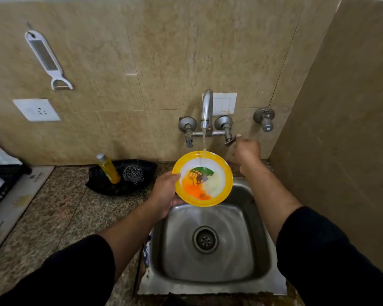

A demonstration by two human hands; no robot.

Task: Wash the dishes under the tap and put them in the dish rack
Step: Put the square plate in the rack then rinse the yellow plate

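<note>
Holding the plate (202, 178) under the tap (207, 109), the left grip (164, 193) is closed on the plate's left rim, with the thumb on the upper face and the fingers beneath. The plate has a yellow rim and a white centre smeared with orange, green and pale residue. It hangs above the back edge of the sink (177, 250), its face turned up. A water stream (204, 144) falls from the spout onto the far part of that face.

The right grip (245, 151) is closed on the right lever (230, 141) of the wall-mounted tap, fingers curled around it.

The sink is set into the table (60, 213) at its right end, and the drain (205, 239) sits mid-basin. At the table's back edge, left of the sink, a black tray (102, 186) carries two items: a bottle of yellow liquid (108, 168) and a steel scrubber (133, 174) just beside it. The dish rack (2, 175) stands at the table's left edge — only partly in view. A white grater (45, 58) hangs on the wall above.
</note>
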